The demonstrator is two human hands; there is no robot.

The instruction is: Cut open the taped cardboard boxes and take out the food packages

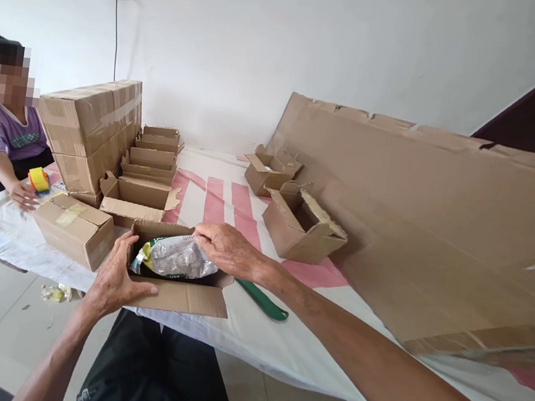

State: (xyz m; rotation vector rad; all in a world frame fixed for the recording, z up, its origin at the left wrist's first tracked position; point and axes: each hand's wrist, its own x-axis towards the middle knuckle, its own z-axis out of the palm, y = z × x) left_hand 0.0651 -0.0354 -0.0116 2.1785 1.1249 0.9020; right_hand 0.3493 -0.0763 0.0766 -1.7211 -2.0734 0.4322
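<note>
An open small cardboard box [178, 295] sits at the near edge of the white and pink sheet. Inside it lies a clear plastic packet [176, 258] with a green and yellow label. My left hand [114, 278] grips the box's left wall and front flap. My right hand [227, 249] rests on the packet's right end and the box's far right rim, fingers curled over it.
A green handle [262, 301] lies right of the box. A taped box [73, 229] sits left, open empty boxes [303, 228] [148, 163] and a sealed stack [91, 130] behind. A big flattened carton [439, 234] leans right. Another person's hand [23, 193] rests by a yellow tape dispenser [38, 179].
</note>
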